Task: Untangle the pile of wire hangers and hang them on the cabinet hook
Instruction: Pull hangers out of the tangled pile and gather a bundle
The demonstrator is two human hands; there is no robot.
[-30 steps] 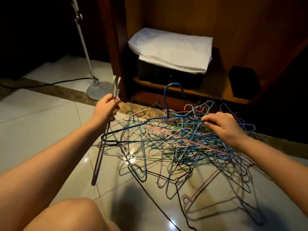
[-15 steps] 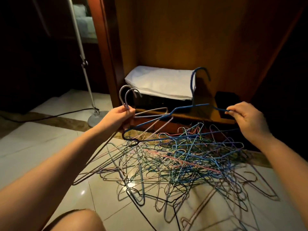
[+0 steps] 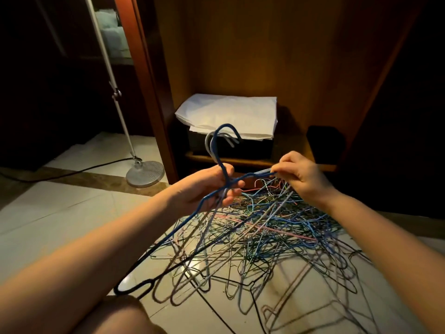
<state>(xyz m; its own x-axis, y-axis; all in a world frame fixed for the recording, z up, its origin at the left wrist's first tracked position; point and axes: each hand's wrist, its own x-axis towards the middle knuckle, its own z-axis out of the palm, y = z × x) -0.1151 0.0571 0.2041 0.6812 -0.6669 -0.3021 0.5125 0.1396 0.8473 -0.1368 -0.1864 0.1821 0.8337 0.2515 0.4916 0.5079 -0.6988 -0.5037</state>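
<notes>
the left hand (image 3: 207, 186) is curled round the necks of a few hangers held together above the floor: a blue hanger (image 3: 250, 175) and at least two pale grey hangers (image 3: 207, 143), their hooks standing up side by side in front of the cabinet (image 3: 265, 56). the right hand (image 3: 301, 177) pinches the blue hanger's far shoulder between thumb and fingertips, so the wire spans the gap between both hands. from the left hand the held hangers' lower parts slant down and to the left, the dark end loop hanging near the person's knee (image 3: 120, 319). below and beyond the hands the pile of wire hangers (image 3: 277, 227) lies tangled on the tiled floor (image 3: 60, 213), blue, green, pink, black and pale wires crossing one another just in front of the cabinet's open bottom. inside the cabinet, on a low shelf, a white folded sheet (image 3: 228, 112) lies on top of a black box (image 3: 231, 150), with a dark block (image 3: 325, 143) well to its right. to the left of the cabinet stands a lamp stand (image 3: 145, 173) with a round metal base, a black cable (image 3: 72, 173) running from it across the floor.
</notes>
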